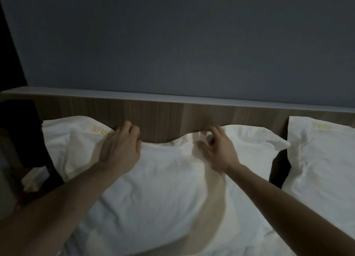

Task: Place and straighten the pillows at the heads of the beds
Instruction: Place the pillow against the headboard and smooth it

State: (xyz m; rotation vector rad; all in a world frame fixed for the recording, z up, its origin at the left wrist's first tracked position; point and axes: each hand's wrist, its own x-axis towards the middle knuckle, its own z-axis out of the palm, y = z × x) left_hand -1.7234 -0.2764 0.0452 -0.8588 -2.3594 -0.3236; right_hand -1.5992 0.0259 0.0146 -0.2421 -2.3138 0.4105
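Upper half of the frame: a plain grey-blue wall (pixel 182 40), dimly lit. Across the middle runs a wood-grain headboard (pixel 172 111) capped by a pale ledge that slopes slightly down toward the right edge.

Centre and lower frame: a large white pillow (pixel 157 188), lying flat with its far edge against the foot of the headboard; that edge dips in a shallow curve between the two hands and rises to corners at centre left and centre right. Yellow lettering shows near its upper-left corner, too blurred to read.

Right edge of the frame: a second white pillow (pixel 322 159), set against the same headboard, with a yellow mark near its top; a dark gap separates it from the central pillow.

Left edge: a dark object (pixel 21 132), detail lost in shadow.

Two bare forearms enter from the lower corners and converge on the central pillow's far edge. The left hand (pixel 121 148), centre left, has its fingers curled over the top edge of the pillow, gripping the fabric just right of the lettering. The right hand (pixel 215 148), centre right, is motion-blurred; its fingertips appear to pinch a raised fold of the pillowcase at the top edge, thumb set apart below, though the blur leaves the exact contact uncertain
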